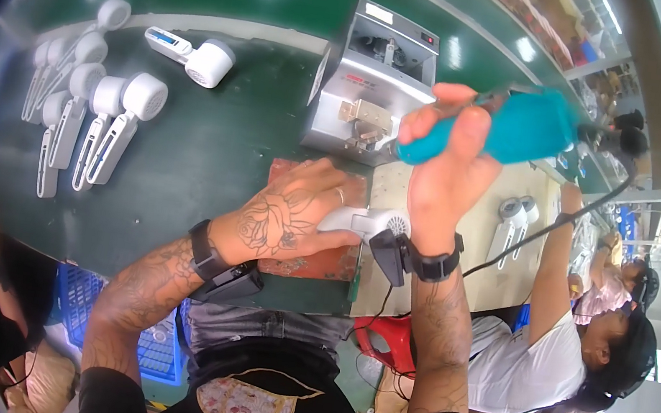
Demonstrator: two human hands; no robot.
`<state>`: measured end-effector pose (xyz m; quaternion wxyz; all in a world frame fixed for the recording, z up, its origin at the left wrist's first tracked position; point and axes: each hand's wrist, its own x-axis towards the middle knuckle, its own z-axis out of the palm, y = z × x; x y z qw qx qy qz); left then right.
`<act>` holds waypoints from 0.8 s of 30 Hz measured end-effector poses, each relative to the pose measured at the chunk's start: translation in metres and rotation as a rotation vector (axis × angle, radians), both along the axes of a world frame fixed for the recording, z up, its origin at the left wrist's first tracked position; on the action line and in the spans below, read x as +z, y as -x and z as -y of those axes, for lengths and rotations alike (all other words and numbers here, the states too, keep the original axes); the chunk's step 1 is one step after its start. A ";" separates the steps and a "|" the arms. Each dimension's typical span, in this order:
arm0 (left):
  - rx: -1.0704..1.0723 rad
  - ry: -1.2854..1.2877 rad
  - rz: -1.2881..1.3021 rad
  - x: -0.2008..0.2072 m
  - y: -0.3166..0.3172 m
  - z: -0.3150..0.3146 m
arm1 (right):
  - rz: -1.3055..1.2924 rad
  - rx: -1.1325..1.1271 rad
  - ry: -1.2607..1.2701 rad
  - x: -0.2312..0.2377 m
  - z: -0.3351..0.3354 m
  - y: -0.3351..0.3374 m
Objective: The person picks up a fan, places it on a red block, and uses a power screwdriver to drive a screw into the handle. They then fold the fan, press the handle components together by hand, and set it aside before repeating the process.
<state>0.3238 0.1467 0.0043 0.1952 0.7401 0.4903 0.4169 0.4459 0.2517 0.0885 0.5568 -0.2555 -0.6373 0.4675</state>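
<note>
My left hand [292,218] presses down on a white hair-dryer-shaped part [370,222] that lies on a reddish-brown mat [321,263] at the table's near edge. My right hand [450,151] is raised above it, shut on a teal electric screwdriver [514,129] with a black cable running off to the right. The tool's tip points left toward a grey metal screw feeder machine [373,82]. Both wrists wear black bands.
Several white dryer parts [95,110] lie in a row on the dark green table [202,155] at left, one more [195,56] further back. A beige pad [504,231] holds two more parts. A co-worker [583,335] sits at right. Blue crates [151,342] stand below.
</note>
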 end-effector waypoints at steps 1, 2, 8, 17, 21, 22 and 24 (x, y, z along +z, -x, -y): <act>-0.001 0.015 0.006 -0.001 0.001 0.001 | 0.000 0.008 0.000 -0.001 -0.004 0.004; 0.006 0.015 0.006 -0.003 0.002 0.000 | 0.029 0.027 -0.033 -0.003 -0.009 0.008; -0.007 -0.014 -0.004 -0.007 0.003 -0.002 | -0.007 0.062 -0.014 -0.019 -0.016 0.023; 0.025 0.049 0.018 -0.005 0.003 0.000 | 0.048 0.094 0.044 -0.017 0.014 -0.002; 0.017 0.037 -0.022 -0.007 0.004 -0.004 | 0.009 0.102 0.036 -0.016 0.025 -0.031; 0.011 0.026 -0.033 -0.008 0.004 -0.004 | 0.045 0.094 -0.002 -0.017 0.025 -0.035; 0.010 0.032 -0.033 -0.009 0.004 -0.003 | 0.043 0.085 0.023 -0.019 0.027 -0.036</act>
